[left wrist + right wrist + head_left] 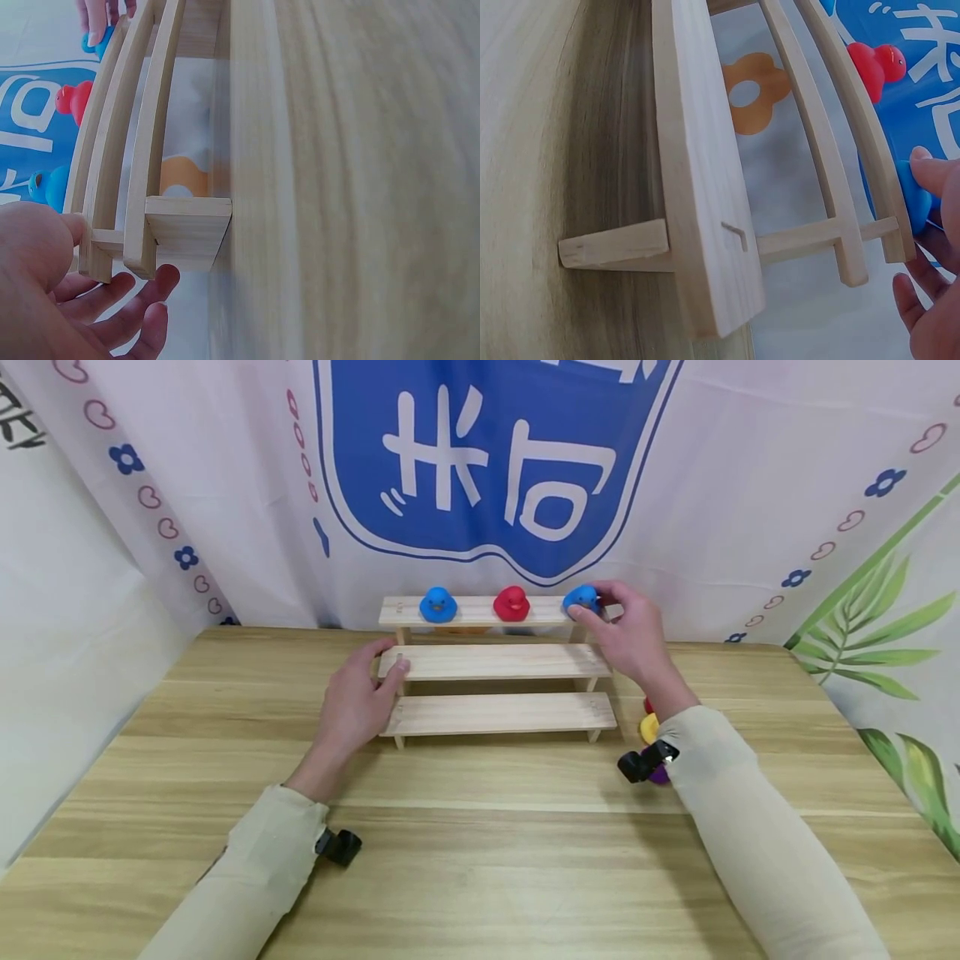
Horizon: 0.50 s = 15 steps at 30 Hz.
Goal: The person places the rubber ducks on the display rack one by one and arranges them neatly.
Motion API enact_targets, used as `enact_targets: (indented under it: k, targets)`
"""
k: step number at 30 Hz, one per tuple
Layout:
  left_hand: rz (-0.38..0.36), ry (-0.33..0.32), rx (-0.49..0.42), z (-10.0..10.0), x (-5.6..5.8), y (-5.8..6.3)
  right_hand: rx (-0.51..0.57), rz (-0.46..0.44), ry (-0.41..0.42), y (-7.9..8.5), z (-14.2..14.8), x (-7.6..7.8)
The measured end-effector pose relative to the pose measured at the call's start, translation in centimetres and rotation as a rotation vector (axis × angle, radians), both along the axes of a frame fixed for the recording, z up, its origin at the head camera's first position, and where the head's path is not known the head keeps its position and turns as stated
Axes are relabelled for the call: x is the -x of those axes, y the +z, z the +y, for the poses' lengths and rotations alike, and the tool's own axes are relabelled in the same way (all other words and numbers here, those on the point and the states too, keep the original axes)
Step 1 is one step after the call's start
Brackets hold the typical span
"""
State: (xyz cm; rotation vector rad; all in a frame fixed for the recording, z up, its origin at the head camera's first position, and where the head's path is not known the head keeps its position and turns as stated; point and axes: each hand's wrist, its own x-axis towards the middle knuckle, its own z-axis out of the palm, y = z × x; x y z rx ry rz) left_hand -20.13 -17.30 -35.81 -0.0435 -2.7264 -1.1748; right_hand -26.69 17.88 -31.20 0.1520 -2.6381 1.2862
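A three-step wooden display stand [495, 662] stands on the table. My left hand [354, 697] grips the left end of its middle step, thumb on top of the board and fingers around the end. On the right end of the top step, my right hand [636, 631] pinches a blue rubber duck [579, 600] between thumb and fingers. A red duck [512, 604] sits mid-step, and another blue duck [438, 605] sits toward the left end. In the right wrist view, my fingers partly cover the held blue duck [913, 196].
Right of the stand, a yellow toy [648, 727] lies on the wooden table [480, 860], with red and purple ones partly hidden by my right wrist and its camera [647, 762]. A printed curtain [247, 527] hangs close behind the stand.
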Motion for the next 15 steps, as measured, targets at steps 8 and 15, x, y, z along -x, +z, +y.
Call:
enact_targets:
  k: [8,15]
  targets:
    - [0.004,-0.003,-0.002,-0.1,0.0,0.0,0.025,0.01,0.012,0.1,0.2,-0.4]
    - [0.001,0.005,0.002,-0.1,0.0,0.0,0.066,0.102,0.027,-0.3,1.1,-1.0]
